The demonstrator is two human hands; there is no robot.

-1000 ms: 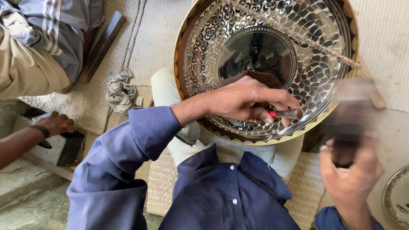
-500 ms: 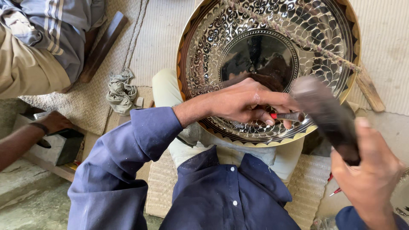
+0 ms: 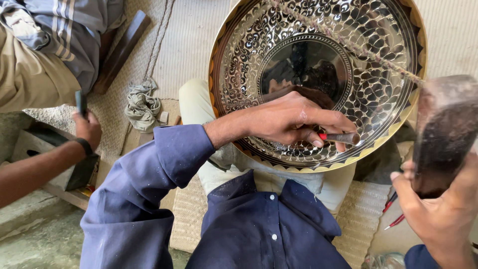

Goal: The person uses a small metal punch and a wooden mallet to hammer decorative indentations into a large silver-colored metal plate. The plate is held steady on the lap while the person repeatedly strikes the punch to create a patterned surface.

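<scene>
The tray (image 3: pixel 318 74) leans against the knees, under the left hand (image 3: pixel 294 122), which pinches a chisel (image 3: pixel 341 138) against its rim. The right hand (image 3: pixel 440 209) grips a raised mallet (image 3: pixel 443 129).

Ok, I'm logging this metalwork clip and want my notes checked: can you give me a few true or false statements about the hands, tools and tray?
1. The left hand holds a chisel against the engraved metal tray. True.
2. The right hand is empty. False: it has a grip on a mallet, raised beside the tray.
3. The tray is plain and undecorated. False: floral patterns cover it.
4. Another person's hand at the left holds a dark tool. True.
</scene>
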